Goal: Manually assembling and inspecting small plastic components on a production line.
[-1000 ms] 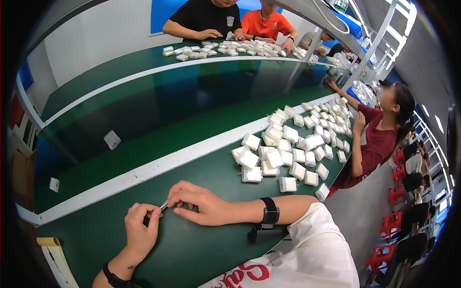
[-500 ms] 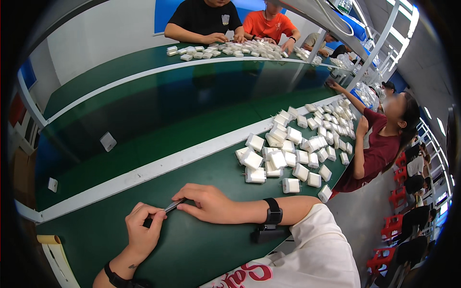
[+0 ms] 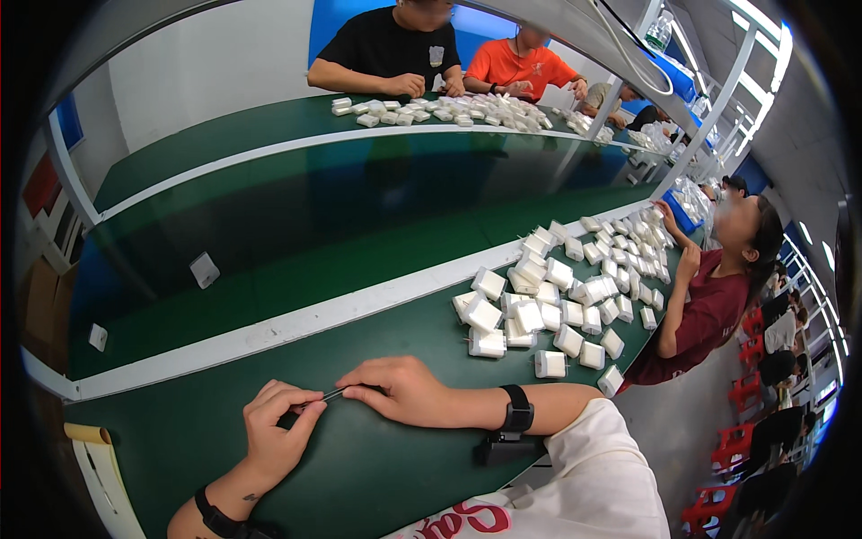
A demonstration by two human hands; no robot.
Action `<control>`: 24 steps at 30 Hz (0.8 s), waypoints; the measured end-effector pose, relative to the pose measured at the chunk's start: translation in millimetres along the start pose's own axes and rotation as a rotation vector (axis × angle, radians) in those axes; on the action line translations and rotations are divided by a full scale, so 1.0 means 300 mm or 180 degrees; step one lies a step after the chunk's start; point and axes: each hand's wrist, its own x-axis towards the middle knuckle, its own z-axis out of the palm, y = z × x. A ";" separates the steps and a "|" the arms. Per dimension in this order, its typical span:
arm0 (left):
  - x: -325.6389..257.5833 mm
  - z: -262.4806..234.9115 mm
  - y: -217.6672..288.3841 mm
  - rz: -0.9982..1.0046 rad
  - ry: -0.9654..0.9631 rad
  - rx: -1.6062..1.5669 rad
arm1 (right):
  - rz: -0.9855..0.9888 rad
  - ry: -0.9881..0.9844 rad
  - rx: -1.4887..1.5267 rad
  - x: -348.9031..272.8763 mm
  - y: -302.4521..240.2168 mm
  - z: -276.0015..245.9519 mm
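Observation:
Over the green tabletop (image 3: pixel 224 382), my left hand (image 3: pixel 277 429) pinches one end of a slim, dark metal tool (image 3: pixel 335 393). The fingers of my right hand (image 3: pixel 401 389) close on its other end, so the two hands nearly meet. Most of the tool is hidden by my fingers, and its exact kind cannot be made out. To the right of my hands lies a loose heap of white plug-in chargers (image 3: pixel 528 316), some with metal pins showing. The nearest of them sit beyond my right forearm, apart from it.
A white rail (image 3: pixel 269 331) separates my tabletop from a sunken green strip, where two flat white pieces (image 3: pixel 204 269) lie. At lower left is a yellow-edged notepad (image 3: pixel 103 476) with a pen. A co-worker in dark red (image 3: pixel 696 310) stands at right; others work across.
My view has shifted slightly. Both hands still hold the slim tool, now turned flatter between them. The co-worker at right has drawn an outstretched arm back toward the chargers.

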 end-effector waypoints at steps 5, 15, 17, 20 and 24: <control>0.007 0.006 0.019 -0.0134 0.0104 -0.0021 | 0.0038 -0.0018 -0.0069 -0.002 -0.005 -0.004; 0.010 0.003 0.021 -0.0256 -0.0002 -0.0033 | -0.0041 -0.0093 -0.0009 -0.002 -0.001 -0.003; 0.008 0.002 0.017 -0.0293 -0.0024 -0.0016 | -0.0046 -0.0074 0.0038 -0.004 0.000 0.000; 0.003 0.002 0.004 -0.0176 -0.0039 0.0054 | -0.0150 -0.0047 0.0001 -0.002 0.000 -0.001; 0.008 0.000 0.014 -0.0165 -0.0047 0.0042 | -0.0223 -0.0029 0.0011 -0.001 0.001 -0.001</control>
